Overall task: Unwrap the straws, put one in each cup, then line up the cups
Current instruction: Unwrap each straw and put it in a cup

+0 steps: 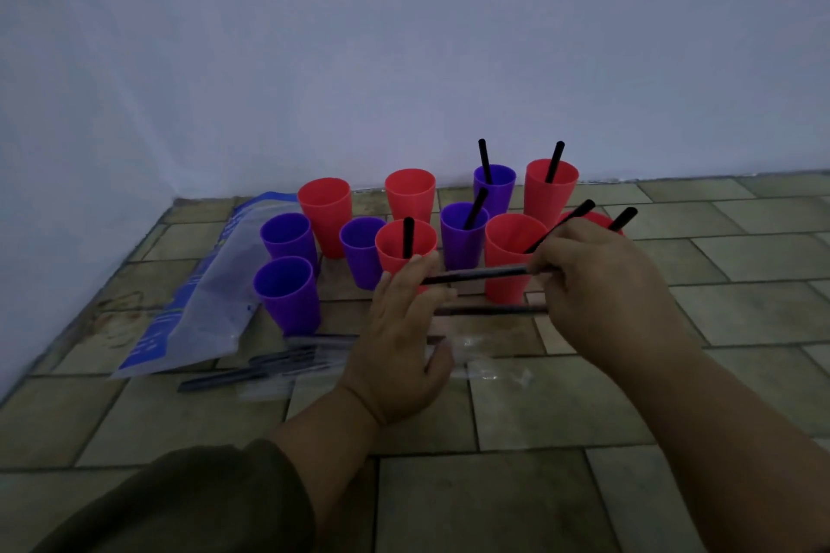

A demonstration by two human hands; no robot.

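1. Far left, a plastic bag point(188, 296) lies flat on the tiled floor point(606, 395), just beside the nearest purple cup point(287, 296), one of five cups I count without a straw. I judge that a tug on the bag could tip that cup.
2. In front of that cup lie the spare wrapped straws point(269, 366). They overlap and blur, so I cannot count them.
3. The left hand point(404, 328) pinches one end of the wrapped straw point(476, 274), which hangs roughly level above the floor, in front of the cups.
4. Clear empty wrappers point(494, 366) lie below the hands. A sweeping wrist could drag the film in among the cups.
5. The right hand point(602, 278) curls its fingers round the other end. If the wrapper gives suddenly, either hand could jerk into the front red cup point(507, 256) and topple it, straw and all.
6. Hard to read:
   - A dark line point(489, 310) under the held straw may be a second straw or a shadow.
   - The right hand hides most of the far-right red cup point(588, 218); only its rim and a straw top show.
   - In the dim light I cannot tell whether the wrapper is open.
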